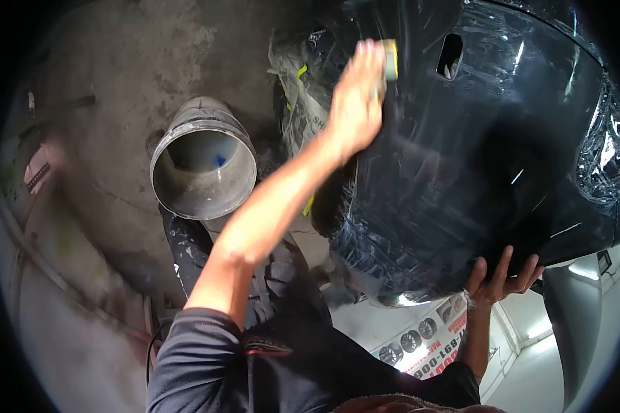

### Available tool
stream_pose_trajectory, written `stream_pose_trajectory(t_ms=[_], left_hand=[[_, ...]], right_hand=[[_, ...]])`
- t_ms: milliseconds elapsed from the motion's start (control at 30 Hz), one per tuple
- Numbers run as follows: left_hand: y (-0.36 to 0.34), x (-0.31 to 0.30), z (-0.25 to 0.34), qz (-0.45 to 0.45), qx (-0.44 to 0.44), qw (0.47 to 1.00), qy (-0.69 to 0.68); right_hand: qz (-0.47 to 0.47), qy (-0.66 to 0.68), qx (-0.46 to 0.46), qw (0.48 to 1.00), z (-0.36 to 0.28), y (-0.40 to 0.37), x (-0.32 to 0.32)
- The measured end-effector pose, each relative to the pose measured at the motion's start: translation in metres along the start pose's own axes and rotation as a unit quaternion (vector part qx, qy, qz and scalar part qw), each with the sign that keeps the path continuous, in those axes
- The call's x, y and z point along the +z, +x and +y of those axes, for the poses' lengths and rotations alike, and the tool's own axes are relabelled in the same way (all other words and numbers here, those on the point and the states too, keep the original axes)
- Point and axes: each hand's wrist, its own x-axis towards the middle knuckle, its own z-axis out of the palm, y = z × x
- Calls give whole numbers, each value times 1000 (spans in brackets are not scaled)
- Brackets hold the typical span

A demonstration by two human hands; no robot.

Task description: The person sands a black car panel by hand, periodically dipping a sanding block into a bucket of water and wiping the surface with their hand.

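Note:
My left hand, slightly blurred, is closed around a small yellow and grey-green sanding block. It holds the block against the left part of a large dark car body panel. Cloudy smears and streaks cover much of the panel's surface. At the panel's lower edge, my right hand rests with its fingers spread, holding nothing. A small oval opening is cut in the panel near the top.
A bucket with cloudy liquid and something blue inside stands left of my arm. Crumpled masking plastic with yellow-green tape hangs along the panel's left side. Clear plastic wraps the right end. A banner picturing wheels shows below.

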Motion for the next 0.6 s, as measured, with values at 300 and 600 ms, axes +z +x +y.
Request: stream_pose_trajectory(t_ms=[300, 600], left_hand=[[-36, -9, 41, -22, -89, 995, -32], [-3, 3, 11, 30, -78, 995, 51]], right_hand=[[3, 1, 0, 1000, -1, -2, 1], [-2, -3, -4, 1000, 1, -2, 1]])
